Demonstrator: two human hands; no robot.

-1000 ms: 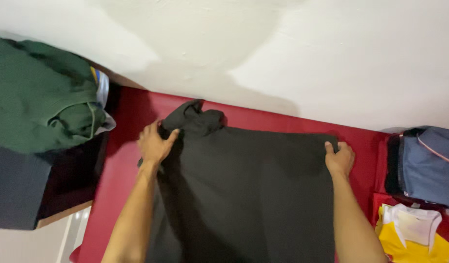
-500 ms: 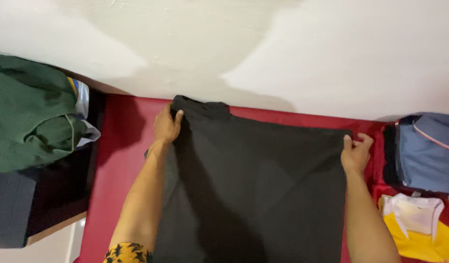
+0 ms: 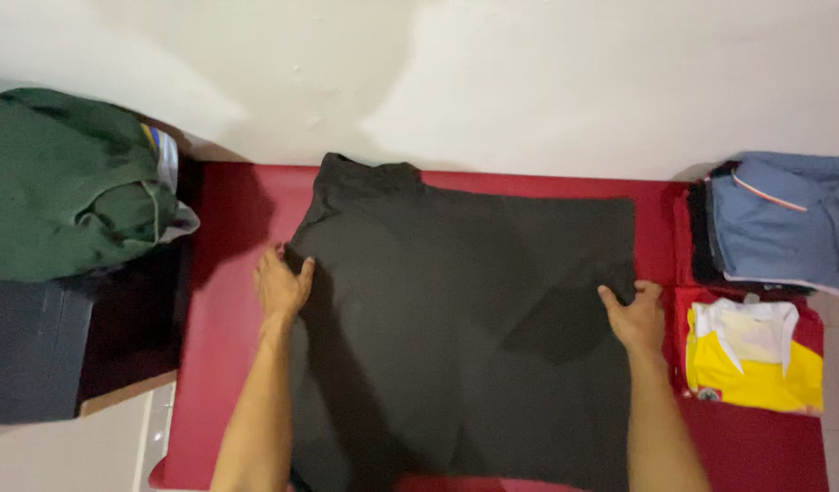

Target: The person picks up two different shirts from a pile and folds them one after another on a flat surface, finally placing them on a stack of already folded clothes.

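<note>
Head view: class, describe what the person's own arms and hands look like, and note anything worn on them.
Both forearms are bare from the bottom edge of the picture up to the wrists, with no sleeve showing. The left hand and right hand are bare too: no gloves, watch, bracelet or ring can be made out.

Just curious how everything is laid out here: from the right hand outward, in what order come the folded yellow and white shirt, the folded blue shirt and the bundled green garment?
From the right hand, which rests on the black cloth:
1. Folded yellow and white shirt, just to its right.
2. Folded blue shirt, farther right, by the wall.
3. Bundled green garment, far across on the left.
</note>
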